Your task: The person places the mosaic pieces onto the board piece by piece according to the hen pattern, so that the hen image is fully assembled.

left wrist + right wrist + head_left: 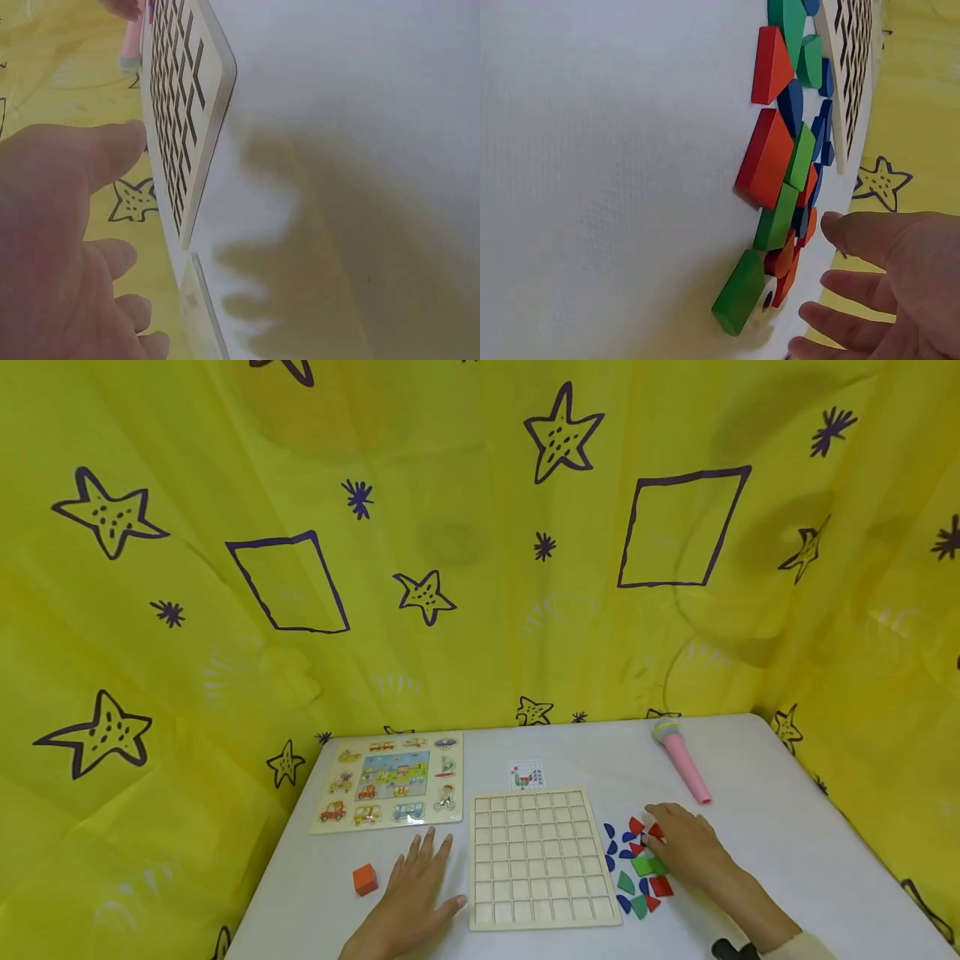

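My left hand (415,893) is spread, fingers extended, between an orange cube (365,879) and a pale wooden grid board (536,868). It holds nothing; its thumb points toward the board's left edge. To the right of the board lies a loose cluster of red, green and blue blocks, half-rounds, wedges and squares. My right hand (690,843) hovers over the far right part of this cluster, covering some of it. In the right wrist view its fingers are apart and empty, beside a red square block (765,157), a green block (739,292) and a white piece with a black dot (769,296).
A small picture card (527,775) lies behind the grid board. At the back left is a picture puzzle board (327,821) with vehicles. A pink toy microphone (686,764) rests at the back right. Yellow patterned cloth (480,652) encloses the white table (585,752).
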Motion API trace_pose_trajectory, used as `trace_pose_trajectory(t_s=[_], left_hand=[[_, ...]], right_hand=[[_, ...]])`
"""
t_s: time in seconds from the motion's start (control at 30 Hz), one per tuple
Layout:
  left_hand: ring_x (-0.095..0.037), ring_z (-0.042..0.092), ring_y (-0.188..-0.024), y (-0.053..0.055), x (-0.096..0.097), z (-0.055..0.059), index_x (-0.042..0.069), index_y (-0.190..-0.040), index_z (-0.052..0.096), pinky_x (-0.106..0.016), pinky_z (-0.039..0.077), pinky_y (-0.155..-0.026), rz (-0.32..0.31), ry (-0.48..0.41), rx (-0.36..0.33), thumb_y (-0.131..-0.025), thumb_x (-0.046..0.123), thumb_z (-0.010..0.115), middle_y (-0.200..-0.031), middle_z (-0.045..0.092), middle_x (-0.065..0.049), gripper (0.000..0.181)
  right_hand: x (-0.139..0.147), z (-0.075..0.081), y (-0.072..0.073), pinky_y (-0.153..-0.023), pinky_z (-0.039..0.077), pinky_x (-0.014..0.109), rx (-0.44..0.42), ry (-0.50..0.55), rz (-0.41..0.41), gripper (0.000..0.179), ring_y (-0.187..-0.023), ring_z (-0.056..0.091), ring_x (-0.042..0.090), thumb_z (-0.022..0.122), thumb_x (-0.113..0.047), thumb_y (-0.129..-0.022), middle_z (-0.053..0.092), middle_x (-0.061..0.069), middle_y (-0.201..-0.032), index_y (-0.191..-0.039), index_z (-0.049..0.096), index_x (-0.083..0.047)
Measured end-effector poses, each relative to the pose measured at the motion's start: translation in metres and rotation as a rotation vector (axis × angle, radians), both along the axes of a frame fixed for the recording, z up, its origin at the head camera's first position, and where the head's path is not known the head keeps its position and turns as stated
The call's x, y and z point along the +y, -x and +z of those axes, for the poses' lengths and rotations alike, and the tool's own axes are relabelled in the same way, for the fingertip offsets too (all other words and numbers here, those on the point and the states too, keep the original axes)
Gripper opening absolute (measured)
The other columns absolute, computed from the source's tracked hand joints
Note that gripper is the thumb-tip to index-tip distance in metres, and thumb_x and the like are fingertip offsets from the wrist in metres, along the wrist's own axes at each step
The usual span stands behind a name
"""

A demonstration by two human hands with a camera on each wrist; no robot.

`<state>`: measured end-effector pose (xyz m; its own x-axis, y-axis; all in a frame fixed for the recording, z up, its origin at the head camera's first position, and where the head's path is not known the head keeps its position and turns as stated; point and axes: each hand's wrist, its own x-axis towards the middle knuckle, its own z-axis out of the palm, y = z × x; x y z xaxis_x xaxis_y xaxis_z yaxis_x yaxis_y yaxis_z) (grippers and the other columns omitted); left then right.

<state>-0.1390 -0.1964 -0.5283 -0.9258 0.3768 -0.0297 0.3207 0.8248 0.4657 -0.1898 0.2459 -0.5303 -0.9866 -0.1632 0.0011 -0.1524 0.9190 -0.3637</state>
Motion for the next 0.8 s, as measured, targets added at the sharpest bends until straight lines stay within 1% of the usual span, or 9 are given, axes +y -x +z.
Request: trace_pose_trajectory(t_s=[0.1, 0.23, 0.33, 0.5, 0.6, 0.7, 0.8], left_hand=[[-0.056, 0.018, -0.157, 0.003, 0.005, -0.003, 0.004, -0.164, 0.035, -0.078, 0.021, -0.119, -0.013, -0.006, -0.022, -0.100, 0.048, 0.066, -0.171, 0.019, -0.030, 0.084], [-0.055, 0.019, -0.157, 0.005, 0.011, -0.008, 0.005, -0.163, 0.037, -0.078, 0.022, -0.119, -0.018, -0.022, -0.070, -0.100, 0.047, 0.066, -0.172, 0.021, -0.028, 0.081], [-0.052, 0.019, -0.158, 0.003, 0.013, -0.010, 0.007, -0.163, 0.038, -0.077, 0.020, -0.121, -0.017, -0.021, -0.105, -0.101, 0.045, 0.065, -0.173, 0.022, -0.024, 0.078], [-0.050, 0.016, -0.160, -0.001, 0.013, -0.011, 0.008, -0.163, 0.039, -0.076, 0.014, -0.123, -0.010, -0.036, -0.149, -0.102, 0.042, 0.063, -0.173, 0.022, -0.022, 0.074], [-0.049, 0.016, -0.160, -0.002, 0.013, -0.012, 0.009, -0.163, 0.040, -0.075, 0.013, -0.124, -0.008, -0.034, -0.162, -0.102, 0.043, 0.063, -0.174, 0.022, -0.022, 0.073], [-0.049, 0.018, -0.159, -0.003, 0.014, -0.015, 0.009, -0.163, 0.040, -0.074, 0.014, -0.124, -0.010, -0.022, -0.165, -0.102, 0.046, 0.063, -0.173, 0.023, -0.022, 0.074], [-0.049, 0.019, -0.159, -0.003, 0.014, -0.018, 0.011, -0.164, 0.038, -0.074, 0.016, -0.124, -0.014, -0.009, -0.156, -0.103, 0.048, 0.062, -0.173, 0.023, -0.022, 0.076]], right_hand=[[0.003, -0.002, 0.004, -0.099, 0.050, 0.071, 0.012, 0.014, -0.008, 0.045, -0.117, 0.062, 0.051, 0.078, -0.019, -0.095, 0.064, 0.031, -0.128, -0.131, 0.066, 0.005], [0.005, -0.004, 0.007, -0.090, 0.056, 0.067, -0.009, 0.023, -0.010, 0.037, -0.104, 0.066, 0.041, 0.079, -0.016, -0.094, 0.066, 0.025, -0.119, -0.124, 0.069, 0.003], [0.005, -0.004, 0.009, -0.086, 0.057, 0.065, -0.033, 0.029, -0.014, 0.034, -0.100, 0.065, 0.036, 0.079, -0.015, -0.093, 0.067, 0.021, -0.114, -0.121, 0.070, 0.002], [0.004, -0.002, 0.011, -0.081, 0.058, 0.059, -0.052, 0.031, -0.030, 0.029, -0.095, 0.062, 0.032, 0.080, -0.014, -0.092, 0.066, 0.017, -0.107, -0.116, 0.072, 0.000], [0.003, -0.002, 0.012, -0.077, 0.058, 0.054, -0.048, 0.037, -0.026, 0.028, -0.093, 0.061, 0.029, 0.080, -0.013, -0.092, 0.066, 0.017, -0.107, -0.116, 0.071, -0.001], [0.000, -0.003, 0.014, -0.072, 0.055, 0.047, -0.037, 0.048, 0.004, 0.030, -0.090, 0.058, 0.027, 0.079, -0.011, -0.092, 0.066, 0.018, -0.110, -0.119, 0.070, -0.002], [-0.003, -0.003, 0.017, -0.072, 0.053, 0.044, -0.014, 0.048, 0.034, 0.030, -0.091, 0.059, 0.025, 0.078, -0.010, -0.093, 0.066, 0.017, -0.113, -0.122, 0.070, -0.005]])
